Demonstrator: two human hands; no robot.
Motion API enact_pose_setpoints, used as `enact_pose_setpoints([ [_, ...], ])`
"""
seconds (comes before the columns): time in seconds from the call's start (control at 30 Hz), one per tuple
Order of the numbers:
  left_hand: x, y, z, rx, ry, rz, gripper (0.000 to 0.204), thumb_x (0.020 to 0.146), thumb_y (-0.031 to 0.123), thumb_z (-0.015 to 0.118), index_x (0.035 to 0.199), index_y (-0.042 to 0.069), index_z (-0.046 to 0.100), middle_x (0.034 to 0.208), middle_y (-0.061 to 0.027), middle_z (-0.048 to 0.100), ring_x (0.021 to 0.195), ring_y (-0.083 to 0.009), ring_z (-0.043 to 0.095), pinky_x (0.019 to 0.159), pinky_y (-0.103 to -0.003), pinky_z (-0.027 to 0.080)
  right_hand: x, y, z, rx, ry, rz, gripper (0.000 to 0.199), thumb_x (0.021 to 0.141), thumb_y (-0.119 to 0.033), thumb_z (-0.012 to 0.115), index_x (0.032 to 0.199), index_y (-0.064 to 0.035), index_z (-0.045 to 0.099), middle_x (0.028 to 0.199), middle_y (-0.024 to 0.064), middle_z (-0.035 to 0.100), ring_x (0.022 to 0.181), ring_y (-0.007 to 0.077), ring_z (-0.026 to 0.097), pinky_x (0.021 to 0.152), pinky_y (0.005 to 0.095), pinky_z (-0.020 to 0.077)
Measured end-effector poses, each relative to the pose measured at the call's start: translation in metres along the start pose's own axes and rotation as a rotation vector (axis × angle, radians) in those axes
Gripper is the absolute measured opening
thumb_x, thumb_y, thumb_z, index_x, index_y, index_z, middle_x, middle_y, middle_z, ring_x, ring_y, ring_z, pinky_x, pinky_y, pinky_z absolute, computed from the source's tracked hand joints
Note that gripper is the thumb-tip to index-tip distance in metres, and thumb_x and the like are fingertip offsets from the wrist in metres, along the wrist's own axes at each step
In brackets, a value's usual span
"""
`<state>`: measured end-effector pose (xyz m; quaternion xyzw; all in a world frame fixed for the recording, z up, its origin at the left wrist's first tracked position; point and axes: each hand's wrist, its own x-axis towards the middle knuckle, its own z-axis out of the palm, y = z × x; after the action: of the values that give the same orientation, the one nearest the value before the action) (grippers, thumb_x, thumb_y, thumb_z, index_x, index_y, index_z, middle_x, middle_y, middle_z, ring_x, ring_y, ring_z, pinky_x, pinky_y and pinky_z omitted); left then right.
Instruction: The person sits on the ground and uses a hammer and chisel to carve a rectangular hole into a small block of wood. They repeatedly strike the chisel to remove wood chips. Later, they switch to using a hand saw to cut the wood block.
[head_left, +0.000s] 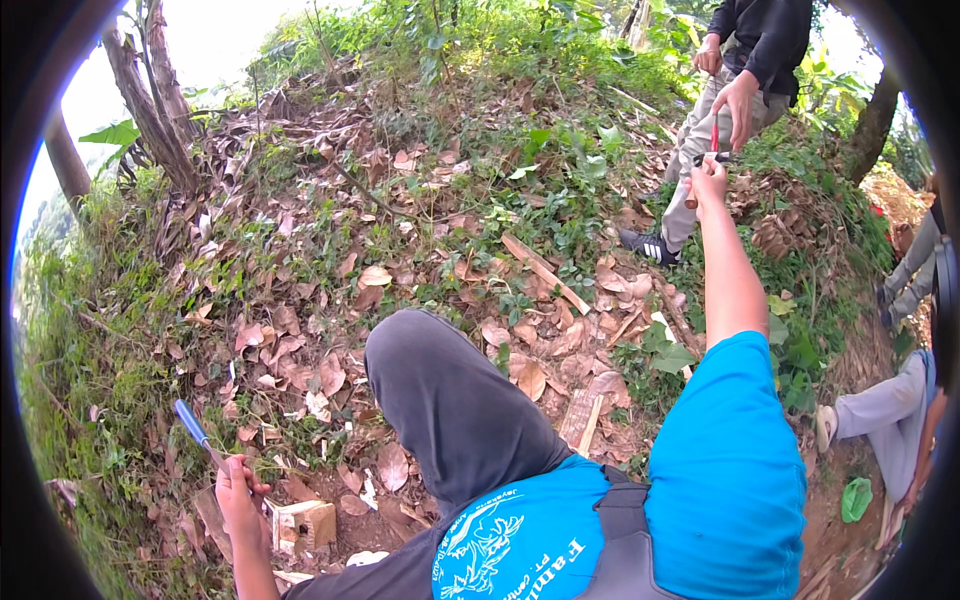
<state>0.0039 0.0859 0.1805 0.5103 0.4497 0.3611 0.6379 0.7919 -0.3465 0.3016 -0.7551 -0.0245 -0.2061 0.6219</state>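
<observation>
At the lower left, my left hand point(240, 500) is closed round the metal part of a blue-handled tool point(191, 422), its handle pointing up and away; I cannot tell whether it is a knife or a chisel. Just right of that hand sits a pale, roughly cut wooden block point(304, 526) on the ground. My right arm stretches far out to the upper right. There my right hand point(709, 182) grips a tool with a brown handle point(691, 200) and a dark metal head. Right above it, a co-worker's hand point(740, 100) holds a slim red-handled tool point(715, 133).
The co-worker stands on the leafy slope in grey trousers point(690, 160). My bent knee point(430, 370) rises in the middle. Wood strips point(545, 272) lie among dry leaves. At right are another person's leg point(875, 410) and a green plastic bag point(856, 499). Tree trunks point(150, 100) stand upper left.
</observation>
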Motion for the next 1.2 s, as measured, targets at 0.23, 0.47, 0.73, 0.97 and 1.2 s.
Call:
enact_pose_setpoints([
  [0.23,0.002,-0.005,-0.005,0.038,0.016,-0.004,0.029,0.106,0.034,0.06,0.116,0.007,0.06,0.084,0.0044,0.05,0.066,-0.0037,0.048,0.062,-0.022,0.051,0.048,0.003,0.002,-0.103,0.208,-0.114,0.054,0.082,0.001,0.06,0.135,-0.0017,0.051,0.103,0.0116,0.062,0.067,0.0138,0.064,0.057,0.0284,0.0513],
  [0.47,-0.004,-0.006,-0.019,0.026,0.056,-0.036,0.03,0.106,0.034,0.059,0.116,0.007,0.06,0.085,0.0045,0.05,0.067,-0.0036,0.048,0.062,-0.021,0.05,0.025,0.009,0.015,-0.045,0.39,-0.293,0.042,0.094,-0.024,0.066,0.125,0.0017,0.057,0.112,0.0171,0.072,0.107,0.023,0.069,0.092,0.0325,0.0529],
  [0.73,-0.002,0.006,-0.021,-0.06,0.148,0.002,0.029,0.107,0.033,0.058,0.121,0.008,0.058,0.085,0.0058,0.053,0.066,-0.0037,0.048,0.064,-0.02,0.049,-0.012,0.067,0.02,-0.893,0.08,-0.255,0.091,0.075,-0.073,0.071,0.142,-0.0136,0.057,0.136,0.0096,0.063,0.128,0.0334,0.057,0.108,0.048,0.0445],
  [0.97,-0.008,0.014,-0.052,-0.171,0.295,0.042,0.03,0.107,0.034,0.059,0.122,0.008,0.059,0.087,0.0066,0.053,0.067,-0.0036,0.049,0.066,-0.021,0.049,-0.004,0.058,0.107,-0.904,0.101,-0.025,0.065,0.077,-0.051,0.076,0.128,-0.0128,0.064,0.126,0.0157,0.068,0.121,0.0381,0.064,0.102,0.0527,0.0507],
  [1.2,-0.044,0.054,-0.135,-0.239,0.474,0.335,0.037,0.105,0.032,0.061,0.129,0.003,0.057,0.089,0.0042,0.048,0.075,-0.008,0.048,0.078,-0.029,0.051,-0.014,0.031,0.168,-0.453,0.006,-0.449,0.058,0.079,-0.062,0.076,0.091,-0.0057,0.072,0.086,0.0108,0.072,0.078,0.0265,0.069,0.075,0.0415,0.0532],
])
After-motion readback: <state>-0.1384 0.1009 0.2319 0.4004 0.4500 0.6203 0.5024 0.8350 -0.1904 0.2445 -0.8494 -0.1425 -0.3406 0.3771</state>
